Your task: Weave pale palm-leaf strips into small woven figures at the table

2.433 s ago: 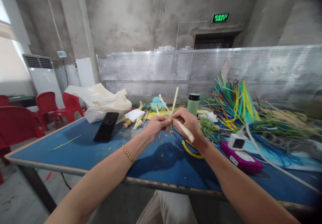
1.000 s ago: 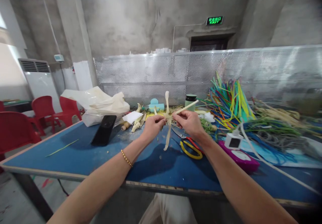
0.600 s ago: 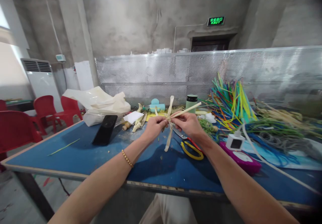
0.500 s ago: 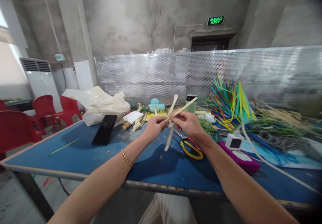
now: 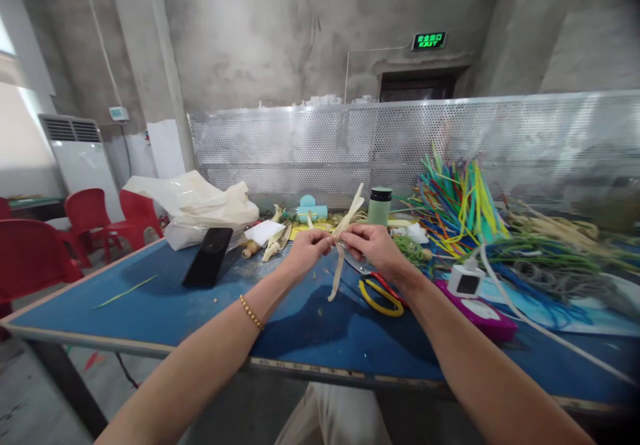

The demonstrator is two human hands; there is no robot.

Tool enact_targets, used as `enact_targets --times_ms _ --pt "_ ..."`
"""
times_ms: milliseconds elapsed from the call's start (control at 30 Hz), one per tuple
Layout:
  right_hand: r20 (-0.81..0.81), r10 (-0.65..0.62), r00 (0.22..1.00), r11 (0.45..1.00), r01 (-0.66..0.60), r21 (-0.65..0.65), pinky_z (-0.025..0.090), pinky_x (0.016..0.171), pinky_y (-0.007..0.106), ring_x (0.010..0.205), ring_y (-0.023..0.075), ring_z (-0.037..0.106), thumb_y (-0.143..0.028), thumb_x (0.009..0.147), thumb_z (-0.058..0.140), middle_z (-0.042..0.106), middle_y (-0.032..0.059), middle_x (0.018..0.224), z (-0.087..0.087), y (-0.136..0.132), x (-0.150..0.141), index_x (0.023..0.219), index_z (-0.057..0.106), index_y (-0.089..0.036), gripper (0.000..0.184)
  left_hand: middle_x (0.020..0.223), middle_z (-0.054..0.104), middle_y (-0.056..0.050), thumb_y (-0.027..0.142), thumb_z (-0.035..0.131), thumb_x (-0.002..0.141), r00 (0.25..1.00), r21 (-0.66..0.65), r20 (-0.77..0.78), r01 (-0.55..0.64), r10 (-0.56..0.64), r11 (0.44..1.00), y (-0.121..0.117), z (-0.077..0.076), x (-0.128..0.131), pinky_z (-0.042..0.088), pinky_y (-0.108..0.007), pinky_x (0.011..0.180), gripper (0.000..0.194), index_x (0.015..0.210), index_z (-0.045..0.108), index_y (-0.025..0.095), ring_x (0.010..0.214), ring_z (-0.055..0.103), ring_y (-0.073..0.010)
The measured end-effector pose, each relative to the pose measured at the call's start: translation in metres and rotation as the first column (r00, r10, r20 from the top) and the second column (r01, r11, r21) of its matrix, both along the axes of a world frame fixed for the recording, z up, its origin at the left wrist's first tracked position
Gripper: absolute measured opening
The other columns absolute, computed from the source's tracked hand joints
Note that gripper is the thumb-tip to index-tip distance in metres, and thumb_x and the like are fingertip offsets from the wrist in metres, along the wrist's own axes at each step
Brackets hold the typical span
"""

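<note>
Bent over a blue worktop (image 5: 210,328), a person is working pale strips (image 5: 350,214) between two bare hands, near the middle of the scene. The left hand (image 5: 306,254) is pinching the bundle at its crossing between thumb and forefinger; the right hand (image 5: 376,245) is pressing thumb and fingers together on the same spot, just beside it. By all appearances the piece is at an early, partly formed stage: the strips are already meeting at one gathered centre, while the ends are sticking out free, untrimmed and unworked. Whether a knot or fold is holding that centre, the fingers are hiding.

The strips are looking flat, dry and fibrous, ribbon-like, with the upper ends fanning upward to the right and one curling tail (image 5: 337,277) hanging toward the near edge. Just beyond the right hand, scissors (image 5: 381,299) with yellow and red handles are lying on the surface, their metal blades partly hidden. A smooth green flask (image 5: 380,207) with a black lid is standing upright on the far side. At right, glossy multicoloured strands (image 5: 463,198) are spilling over in a tangled heap; at left, a dark phone (image 5: 208,258) is lying near a crumpled, whitish plastic bag (image 5: 205,206).
</note>
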State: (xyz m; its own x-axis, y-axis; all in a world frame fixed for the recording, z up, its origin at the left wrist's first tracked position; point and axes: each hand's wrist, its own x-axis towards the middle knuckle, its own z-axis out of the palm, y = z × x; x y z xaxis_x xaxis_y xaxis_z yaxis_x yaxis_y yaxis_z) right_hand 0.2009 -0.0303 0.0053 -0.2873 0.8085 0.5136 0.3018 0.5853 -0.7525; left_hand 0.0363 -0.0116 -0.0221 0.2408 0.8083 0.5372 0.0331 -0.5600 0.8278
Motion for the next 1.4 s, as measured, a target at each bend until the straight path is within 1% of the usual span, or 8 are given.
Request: enact_targets --times_ms 233,400,567,767,933,1133,1233,1400 --pt "-0.052 -0.016 0.999 0.991 0.023 0.131 0.038 0.049 0.023 0.054 0.01 0.05 -0.03 0.072 0.063 0.06 0.001 0.066 -0.007 0.011 -0.002 0.079 0.063 -0.014 0.017 0.052 0.048 0.003 0.03 0.057 0.073 0.998 -0.02 -0.048 -0.043 0.042 0.999 0.0 0.001 -0.001 0.029 -0.024 0.053 0.02 0.062 0.06 0.014 0.052 0.038 -0.009" --pt "-0.059 -0.049 0.997 0.99 0.056 0.128 0.037 0.044 0.022 0.047 0.0094 0.048 -0.029 0.074 0.061 0.054 -0.0026 0.056 -0.011 0.015 -0.002 0.081 0.06 -0.016 0.014 0.053 0.05 0.002 0.029 0.058 0.073 0.996 -0.007 -0.076 -0.053 0.052 0.999 0.004 -0.002 -0.001 0.029 -0.024 0.053 0.018 0.065 0.063 0.013 0.052 0.04 -0.0091" --pt "-0.081 -0.009 0.997 0.998 0.014 0.067 0.038 0.042 0.022 0.045 0.0097 0.047 -0.029 0.074 0.061 0.054 -0.0017 0.055 -0.01 0.012 -0.002 0.084 0.06 -0.015 0.017 0.053 0.051 0.002 0.032 0.06 0.073 0.994 0.006 -0.097 0.043 -0.043 0.999 0.003 -0.002 -0.001 0.031 -0.024 0.055 0.021 0.064 0.063 0.013 0.053 0.041 -0.0094" --pt "0.034 -0.121 0.992 0.959 0.109 0.261 0.044 0.058 0.025 0.065 0.0146 0.058 -0.025 0.072 0.062 0.066 0.0053 0.074 -0.004 0.005 -0.002 0.077 0.065 -0.015 0.012 0.052 0.05 0.001 0.03 0.063 0.07 0.997 -0.111 0.064 0.06 -0.054 0.992 0.002 -0.002 -0.001 0.029 -0.024 0.054 0.018 0.065 0.063 0.013 0.052 0.041 -0.0091" --pt "0.03 -0.015 0.999 0.984 0.01 0.177 0.043 0.053 0.025 0.057 0.0123 0.055 -0.019 0.071 0.057 0.067 0.0045 0.076 -0.005 0.006 0.0 0.085 0.067 -0.015 0.017 0.057 0.051 0.001 0.032 0.065 0.07 0.983 -0.12 0.174 0.082 -0.06 0.989 0.006 -0.003 -0.003 0.029 -0.024 0.054 0.02 0.066 0.061 0.013 0.055 0.042 -0.0086" --pt "-0.091 -0.208 0.974 0.924 0.226 0.308 0.046 0.065 0.029 0.077 0.0179 0.06 -0.025 0.077 0.055 0.066 0.0085 0.089 0.0 0.01 0.004 0.083 0.069 -0.015 0.018 0.061 0.053 0.001 0.033 0.066 0.073 0.978 -0.074 0.164 0.141 -0.127 0.987 0.003 0.0 -0.004 0.029 -0.024 0.057 0.021 0.072 0.064 0.012 0.057 0.042 -0.0084" --pt "0.025 -0.13 0.991 0.945 0.116 0.307 0.046 0.076 0.031 0.087 0.0207 0.06 -0.033 0.083 0.054 0.066 0.0077 0.089 0.003 0.007 0.004 0.08 0.07 -0.017 0.023 0.06 0.052 0.001 0.032 0.066 0.073 0.982 -0.08 0.119 0.155 -0.145 0.985 -0.001 0.002 -0.004 0.028 -0.024 0.056 0.02 0.07 0.063 0.013 0.056 0.04 -0.0081" --pt "0.097 0.065 0.993 0.995 -0.072 0.075 0.047 0.07 0.029 0.075 0.0187 0.06 -0.038 0.084 0.054 0.065 0.0039 0.074 0.001 0.004 0.005 0.078 0.068 -0.016 0.027 0.057 0.05 0.001 0.034 0.067 0.071 0.984 -0.078 0.05 0.176 -0.172 0.981 -0.006 0.005 -0.004 0.029 -0.025 0.056 0.024 0.061 0.06 0.013 0.056 0.039 -0.0085"
